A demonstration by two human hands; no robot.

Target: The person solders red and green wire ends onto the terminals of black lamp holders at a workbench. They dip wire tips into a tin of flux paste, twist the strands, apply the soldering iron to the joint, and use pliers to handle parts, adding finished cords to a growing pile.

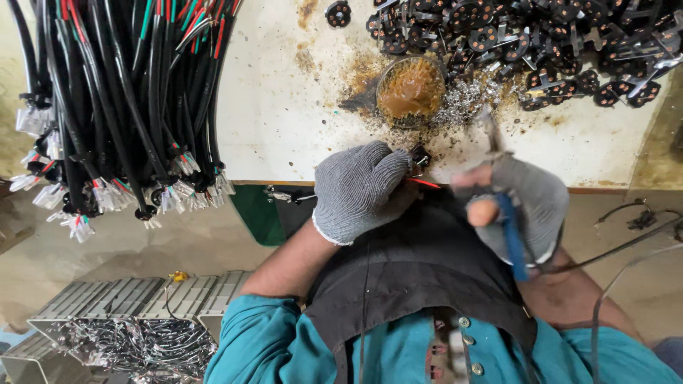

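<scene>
Grey-gloved left hand (361,190): closed around a small black connector (418,158), pinched at the near edge of the table; a red wire (425,183) leads from the connector toward the person's lap.
Right hand (523,206): also in a grey glove, blurred, wrapped around the blue handle of a soldering iron (509,231); its metal tip points up toward the connector and the jar.
Jar (411,88): one round, shallow container on the table, filled with brown paste; brown stains spread over the surface around it.
Solder scraps (466,96): a silvery heap lying just right of the jar, pieces too many and too small to count.
Connector pile (526,43): dozens of black round connectors with metal tabs, heaped along the far right of the table; exact number cannot be told.
Table (284,121): pale, worn top, stained near the jar.
Cable bundle (121,99): many black cables with red and green cores hanging at the left, ending in clear plastic plugs.
Trays (107,299): grey ribbed trays on the floor at lower left, one holding a tangle of thin wire ends.
Apron (420,277): dark cloth over a teal shirt.
</scene>
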